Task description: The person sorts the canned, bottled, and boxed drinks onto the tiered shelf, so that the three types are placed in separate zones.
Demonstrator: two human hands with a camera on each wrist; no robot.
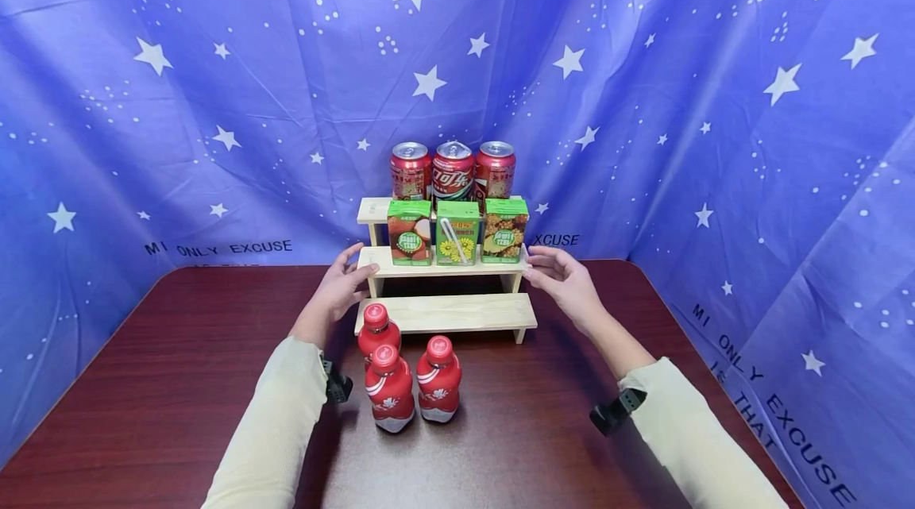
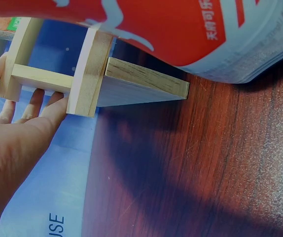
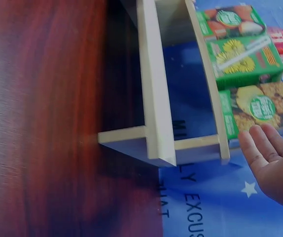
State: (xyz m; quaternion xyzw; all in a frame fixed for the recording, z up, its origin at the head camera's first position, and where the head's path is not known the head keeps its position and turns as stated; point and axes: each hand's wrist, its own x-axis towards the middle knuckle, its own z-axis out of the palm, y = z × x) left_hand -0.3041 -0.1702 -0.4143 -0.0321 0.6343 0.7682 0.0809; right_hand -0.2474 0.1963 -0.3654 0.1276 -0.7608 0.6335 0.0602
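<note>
A three-step wooden display stand (image 1: 457,314) stands on the table. At its left end my left hand (image 1: 337,291) grips the middle step, thumb on top and fingers along the side; the left wrist view shows those fingers (image 2: 35,106) against the wood. My right hand (image 1: 568,287) is beside the right end of the middle step, fingers loosely extended and holding nothing. Three green juice boxes (image 1: 457,233) line the middle step, the pineapple one (image 3: 262,106) nearest my right hand. Behind them, three red cola cans (image 1: 453,169) stand on the top step, their lower parts hidden.
Three red bottles (image 1: 390,390) with red caps stand upright on the dark wooden table (image 1: 543,429), in front of the stand's left half. One is close to the bottom step. A blue star-patterned curtain (image 1: 286,96) surrounds the back and sides.
</note>
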